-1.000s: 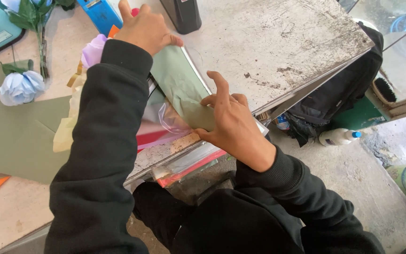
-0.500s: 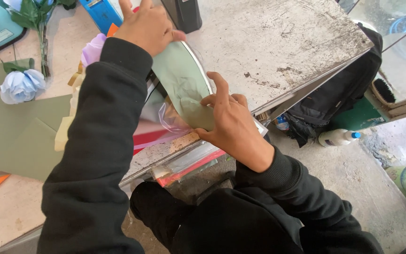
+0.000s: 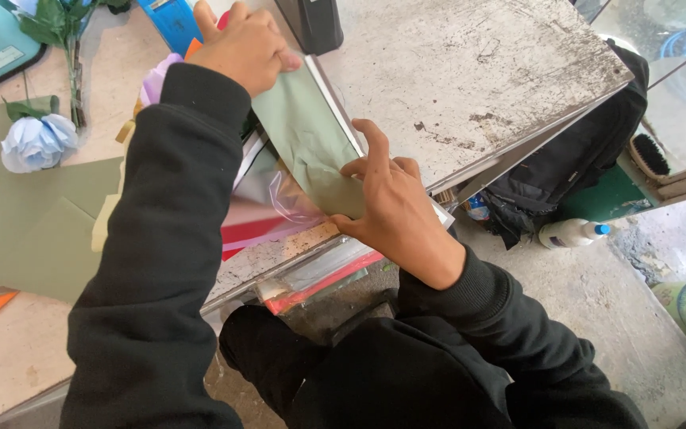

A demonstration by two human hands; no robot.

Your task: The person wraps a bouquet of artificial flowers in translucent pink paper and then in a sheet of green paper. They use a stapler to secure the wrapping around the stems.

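Both hands on one sheet of sage-green paper (image 3: 311,143) that lies slanted across the worn, stained worktable (image 3: 470,71). Left hand (image 3: 241,44) at the sheet's far end — fingers curled together, thumb pressed down onto the paper's top edge, pinching it. Right hand (image 3: 391,202) at the near end, fingers spread, fingertips pressing the paper flat by the table's edge; thumb tucked under the lower corner. The sheet looks stretched between the two hands, lightly creased in the middle. Under it, a clear plastic sleeve (image 3: 291,202) with red and pink sheets, part of the stack hanging over the table's front edge. To the left lie larger green sheets (image 3: 37,230), a pale blue paper rose (image 3: 37,141), and a lilac paper flower (image 3: 155,79) just beside the left sleeve. A dark upright object (image 3: 311,24) stands near the left hand — cannot tell what it is. On the floor to the right: a black bag (image 3: 573,159) and a white bottle with blue cap (image 3: 573,232).
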